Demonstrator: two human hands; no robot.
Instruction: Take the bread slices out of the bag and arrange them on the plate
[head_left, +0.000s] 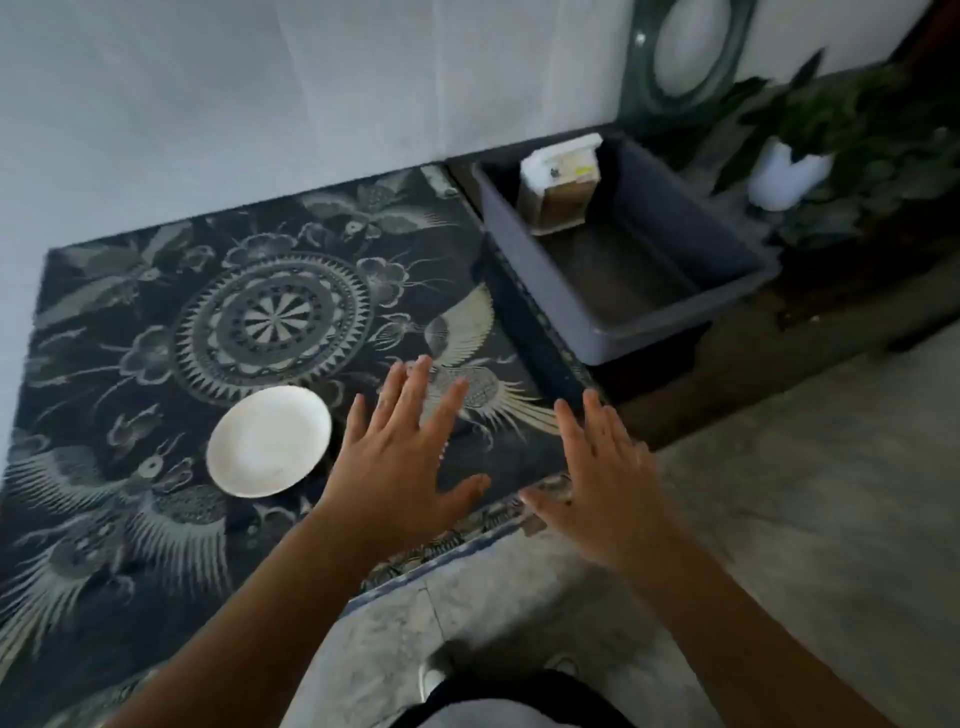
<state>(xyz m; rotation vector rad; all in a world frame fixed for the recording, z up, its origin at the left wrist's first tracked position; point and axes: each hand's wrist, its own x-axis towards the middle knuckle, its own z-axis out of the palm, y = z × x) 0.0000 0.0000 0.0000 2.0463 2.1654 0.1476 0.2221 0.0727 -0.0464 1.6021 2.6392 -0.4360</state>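
Note:
A white round plate lies bare on a table covered with a dark patterned cloth. The bread bag, a package with a white top and brown slices showing through, stands upright in the far left corner of a grey plastic bin to the right of the table. My left hand hovers flat over the cloth just right of the plate, fingers spread, holding nothing. Over the table's right front corner, my right hand is also flat with fingers apart and holds nothing. Both hands are well short of the bin.
A white wall runs behind the table. A potted green plant in a white pot stands at the far right, and a dark oval-framed object leans on the wall. Grey concrete floor lies right of the table.

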